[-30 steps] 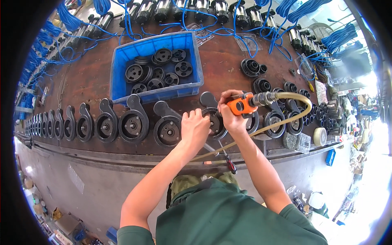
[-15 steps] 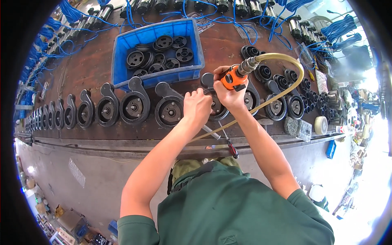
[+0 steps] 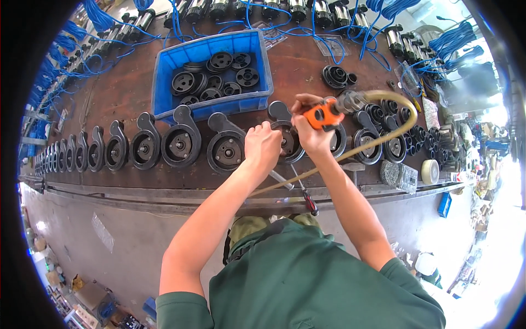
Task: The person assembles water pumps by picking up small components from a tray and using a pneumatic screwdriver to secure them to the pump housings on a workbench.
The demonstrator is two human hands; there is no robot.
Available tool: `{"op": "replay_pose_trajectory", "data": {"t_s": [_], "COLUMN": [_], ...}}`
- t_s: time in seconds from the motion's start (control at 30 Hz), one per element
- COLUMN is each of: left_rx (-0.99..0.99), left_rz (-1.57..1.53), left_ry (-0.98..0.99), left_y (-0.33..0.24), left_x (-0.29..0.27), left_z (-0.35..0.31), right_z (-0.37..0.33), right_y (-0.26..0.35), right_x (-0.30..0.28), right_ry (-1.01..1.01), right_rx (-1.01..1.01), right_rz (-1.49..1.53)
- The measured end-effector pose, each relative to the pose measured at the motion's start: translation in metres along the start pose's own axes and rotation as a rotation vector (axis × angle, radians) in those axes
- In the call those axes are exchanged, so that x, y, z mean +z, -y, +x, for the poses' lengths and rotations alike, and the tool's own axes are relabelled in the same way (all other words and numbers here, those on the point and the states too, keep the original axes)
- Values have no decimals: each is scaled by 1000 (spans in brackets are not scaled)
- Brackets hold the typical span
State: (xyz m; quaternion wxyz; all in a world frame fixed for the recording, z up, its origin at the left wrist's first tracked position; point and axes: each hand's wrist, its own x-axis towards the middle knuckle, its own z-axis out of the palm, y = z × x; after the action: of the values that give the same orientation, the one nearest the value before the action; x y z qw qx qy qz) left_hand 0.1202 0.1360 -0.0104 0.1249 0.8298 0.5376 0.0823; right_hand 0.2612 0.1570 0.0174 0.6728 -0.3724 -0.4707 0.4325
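Observation:
My right hand [image 3: 312, 131] is wrapped round an orange air-powered driver [image 3: 322, 116], tilted with its metal fitting toward the right. A yellowish air hose [image 3: 378, 143] loops from that fitting back to the table's near edge. Beneath my hands lies a round black pump housing [image 3: 290, 143] with a curved outlet neck, partly covered by them. My left hand [image 3: 263, 145] is closed at the left side of this housing; whatever its fingertips pinch, if anything, is hidden. Similar housings, such as one with a metal plate [image 3: 226, 154], flank it in a long row.
A blue crate [image 3: 158, 82] of black slotted discs stands beyond the row. Black ringed parts [image 3: 335, 77] are grouped at the right. A screwdriver [image 3: 310, 204] and a metal bar [image 3: 281, 180] lie near the front edge. Motors with blue cables [image 3: 218, 10] line the far side.
The driver has tipped over to the right in my right hand, and its hose has swung that way. My left hand stays at almost the same place beside the housing.

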Motion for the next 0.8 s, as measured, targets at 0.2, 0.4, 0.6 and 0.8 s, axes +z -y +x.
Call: {"op": "replay_pose_trajectory", "data": {"t_s": [0.2,0.4,0.6,0.8], "left_rx": [-17,-62,-140,-209], "left_rz": [-11,-38,-184,23], "left_ry": [-24,24,-90,-343], "left_y": [0,-3,-7,-16], "left_x": [-1,-4,1,2], "left_z": [-2,-3,-6,4], "right_z": [-30,-28,-18,-11], "right_y": [15,20,20,28], "right_x": [-22,-15,1,6], "right_ry": [-9,82,122,54], "right_rx": [46,47,102,132], "right_rz": [-2,-118,-115,25]}}
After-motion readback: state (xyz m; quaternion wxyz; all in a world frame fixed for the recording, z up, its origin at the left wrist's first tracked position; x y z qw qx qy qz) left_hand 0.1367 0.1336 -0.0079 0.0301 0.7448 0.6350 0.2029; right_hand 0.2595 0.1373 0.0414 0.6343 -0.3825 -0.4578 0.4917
